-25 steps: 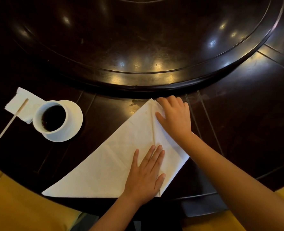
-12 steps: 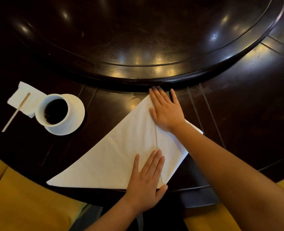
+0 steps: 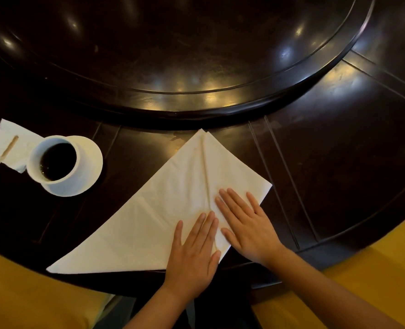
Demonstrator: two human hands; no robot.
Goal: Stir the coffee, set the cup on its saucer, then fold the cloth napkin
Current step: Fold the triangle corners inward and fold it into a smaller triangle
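The white cloth napkin [image 3: 163,210] lies on the dark table, folded into a triangle with its right corner folded over along a centre crease. My left hand [image 3: 194,250] rests flat on it, fingers together, just left of the crease near the front edge. My right hand [image 3: 246,224] lies flat on the folded right flap beside it, fingers spread. A white cup [image 3: 54,162] of dark coffee stands on its white saucer [image 3: 90,162] at the left. A wooden stir stick [image 3: 1,157] lies on a paper napkin [image 3: 9,143] left of the cup.
A large raised round turntable [image 3: 185,98] of dark wood fills the far half of the table [image 3: 327,162]. Yellow seat cushions [image 3: 30,298] show at the front left and front right below the table edge.
My right hand has slid from the napkin's top point down along the crease to the front, beside my left hand. The left hand has stayed in place.
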